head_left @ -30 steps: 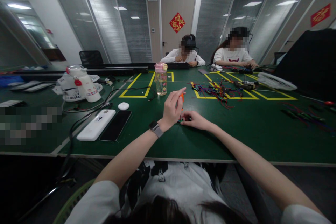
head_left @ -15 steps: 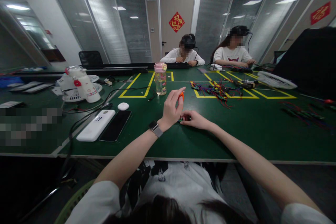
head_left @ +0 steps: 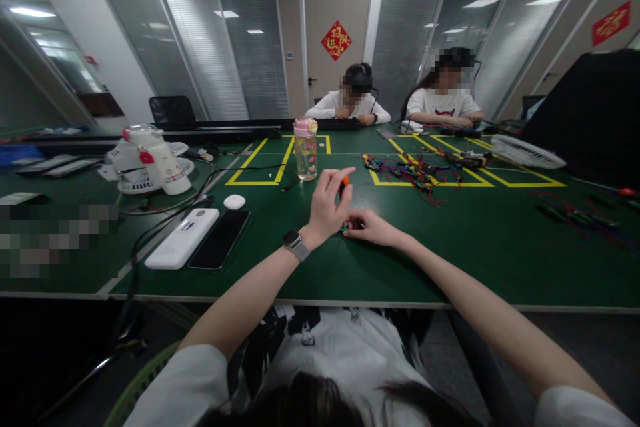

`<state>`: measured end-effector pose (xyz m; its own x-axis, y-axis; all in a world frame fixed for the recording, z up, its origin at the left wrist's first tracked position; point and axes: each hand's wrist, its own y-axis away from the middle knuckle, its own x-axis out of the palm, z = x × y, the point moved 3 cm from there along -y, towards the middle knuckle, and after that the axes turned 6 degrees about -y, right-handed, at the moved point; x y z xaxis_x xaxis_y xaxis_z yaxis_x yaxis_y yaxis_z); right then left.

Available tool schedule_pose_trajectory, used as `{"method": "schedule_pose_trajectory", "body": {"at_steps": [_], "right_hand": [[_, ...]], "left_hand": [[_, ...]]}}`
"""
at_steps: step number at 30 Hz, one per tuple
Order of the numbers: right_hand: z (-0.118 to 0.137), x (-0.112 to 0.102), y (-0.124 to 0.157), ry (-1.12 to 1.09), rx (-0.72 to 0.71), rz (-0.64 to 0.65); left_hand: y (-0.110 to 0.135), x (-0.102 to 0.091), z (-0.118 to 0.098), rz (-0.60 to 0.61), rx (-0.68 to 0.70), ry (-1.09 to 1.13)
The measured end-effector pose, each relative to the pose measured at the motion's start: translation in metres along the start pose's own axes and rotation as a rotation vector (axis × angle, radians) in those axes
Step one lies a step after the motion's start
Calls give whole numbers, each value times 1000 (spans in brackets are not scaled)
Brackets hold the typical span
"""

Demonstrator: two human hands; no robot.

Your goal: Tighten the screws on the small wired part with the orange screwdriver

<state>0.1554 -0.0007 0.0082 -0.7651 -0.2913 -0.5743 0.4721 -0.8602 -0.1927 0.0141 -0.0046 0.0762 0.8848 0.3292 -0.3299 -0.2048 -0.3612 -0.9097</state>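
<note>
My left hand [head_left: 329, 203], with a watch at the wrist, is raised above the table with its fingers closed around an upright screwdriver. Only a bit of its orange-and-black handle [head_left: 344, 183] shows past the fingers; the tip is hidden. Just below and to the right, my right hand [head_left: 370, 227] rests on the green table [head_left: 310, 280]. Its thumb and fingers pinch a small green circuit board [head_left: 344, 228], mostly covered by the hands.
Beyond my hands stands a bottle [head_left: 305, 153]. A tangle of wired boards [head_left: 413, 170] lies to the right. Left are a phone [head_left: 220, 240], a white power bank [head_left: 183, 239], a small white case [head_left: 235, 202] and a white fan [head_left: 150, 163]. Two people sit across the table.
The handle in my left hand has turned slightly, showing less orange and more black. My left fingers have shifted a little; my right hand stays in place. The co-worker at right has shifted their hands.
</note>
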Motion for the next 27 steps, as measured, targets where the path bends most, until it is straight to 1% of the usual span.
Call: {"method": "schedule_pose_trajectory", "body": {"at_steps": [4, 14, 27], "right_hand": [[0, 0, 0, 5, 1, -4], [-1, 0, 0, 13, -14, -7], [1, 0, 0, -9, -3, 4]], "left_hand": [[0, 1, 1, 33, -6, 15], [1, 3, 1, 56, -16, 5], [0, 1, -1, 66, -25, 32]]}}
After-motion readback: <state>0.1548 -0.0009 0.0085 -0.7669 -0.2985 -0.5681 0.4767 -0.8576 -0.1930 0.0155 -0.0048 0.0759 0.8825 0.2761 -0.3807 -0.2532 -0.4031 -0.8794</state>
